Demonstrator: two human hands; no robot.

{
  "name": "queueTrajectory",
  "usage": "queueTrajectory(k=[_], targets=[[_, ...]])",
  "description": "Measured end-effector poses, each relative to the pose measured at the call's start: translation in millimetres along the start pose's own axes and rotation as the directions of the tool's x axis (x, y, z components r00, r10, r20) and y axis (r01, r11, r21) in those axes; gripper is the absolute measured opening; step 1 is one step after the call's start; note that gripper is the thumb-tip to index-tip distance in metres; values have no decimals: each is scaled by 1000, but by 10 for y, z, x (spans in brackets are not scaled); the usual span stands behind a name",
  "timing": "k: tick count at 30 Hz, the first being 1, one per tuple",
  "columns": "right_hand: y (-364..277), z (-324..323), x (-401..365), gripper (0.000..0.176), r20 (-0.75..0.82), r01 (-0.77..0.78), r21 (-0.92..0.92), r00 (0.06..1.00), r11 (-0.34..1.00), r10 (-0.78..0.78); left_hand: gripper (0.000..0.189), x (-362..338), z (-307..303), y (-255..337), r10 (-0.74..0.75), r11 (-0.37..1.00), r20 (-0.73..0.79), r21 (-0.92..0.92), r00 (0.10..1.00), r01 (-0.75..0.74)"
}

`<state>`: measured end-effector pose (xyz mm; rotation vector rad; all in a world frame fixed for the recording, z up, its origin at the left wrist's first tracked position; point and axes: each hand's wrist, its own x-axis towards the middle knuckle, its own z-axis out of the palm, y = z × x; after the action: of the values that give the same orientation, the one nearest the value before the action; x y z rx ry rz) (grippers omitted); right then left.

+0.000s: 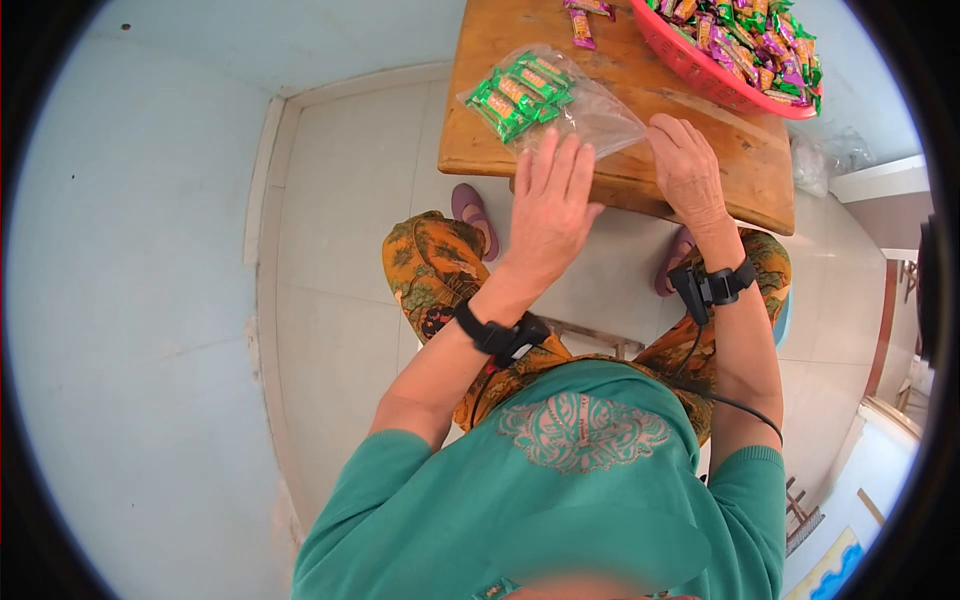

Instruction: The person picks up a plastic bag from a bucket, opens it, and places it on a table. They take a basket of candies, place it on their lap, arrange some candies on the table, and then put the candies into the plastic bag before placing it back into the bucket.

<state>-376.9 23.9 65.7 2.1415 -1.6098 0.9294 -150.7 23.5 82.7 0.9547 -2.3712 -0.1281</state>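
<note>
On the wooden table lies a clear plastic bag [598,118] with several green-wrapped snack bars [518,93] side by side in its far-left part. My left hand [556,200] rests at the bag's near edge, fingers stretched out and slightly apart, palm down. The bag's right end, drawn to a corner, is pinched in the fingers of my right hand [686,165]. Between my hands the plastic looks flat and holds no bars.
A red plastic basket [690,72] heaped with purple and green wrapped bars [750,45] stands at the table's back right. Loose purple-wrapped bars [582,28] lie near the far edge of the wooden table [735,150]. A pale blue wall [150,250] rises on the left.
</note>
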Motion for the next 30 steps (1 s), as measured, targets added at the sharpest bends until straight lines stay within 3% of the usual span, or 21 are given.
queueTrajectory(k=[4, 6, 9, 18, 25, 30], targets=[[-119, -82, 26, 14, 42, 20, -16, 999, 1000, -19, 58, 251, 285, 47, 66, 978, -71, 203, 995, -51], [-173, -113, 8, 13, 63, 60, 8, 996, 998, -61, 41, 342, 356, 74, 140, 944, -138, 317, 980, -91], [-224, -142, -18, 13, 66, 76, -1, 995, 997, -75, 28, 344, 383, 65, 178, 918, -61, 370, 982, -144], [-253, -222, -91, 17, 121, 85, 24, 989, 996, -87, 21, 95, 198, -117, 192, 917, 48, 347, 980, -197], [-219, -259, -174, 18, 164, 65, 21, 984, 998, -67, 19, -145, -58, -388, 156, 922, 62, 349, 986, -168], [-228, -278, -163, 16, 161, 72, 33, 984, 997, -77, 13, -214, -195, -504, 176, 906, -7, 393, 984, -159]])
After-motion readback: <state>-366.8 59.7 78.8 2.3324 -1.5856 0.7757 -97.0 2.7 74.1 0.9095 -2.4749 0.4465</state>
